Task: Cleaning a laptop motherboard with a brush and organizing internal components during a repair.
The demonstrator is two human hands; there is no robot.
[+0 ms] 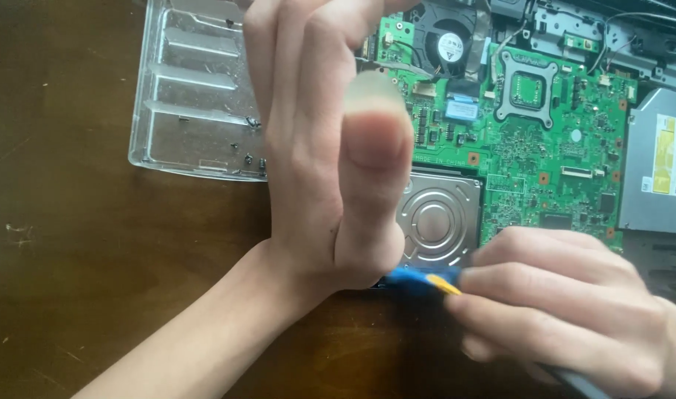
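The right hand (567, 310) has its grip closed on a blue-and-yellow tool (420, 281), its tip just beside the silver hard drive (437, 218); the left hand (330, 148) rises loosely open, apparently empty.

soft daylight, dim dark table (94, 281), near left hand (330, 148) blurred, circuit board (544, 148) sharp

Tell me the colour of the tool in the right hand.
Blue with a yellow part, seen in the head view: the tool sits in the right hand.
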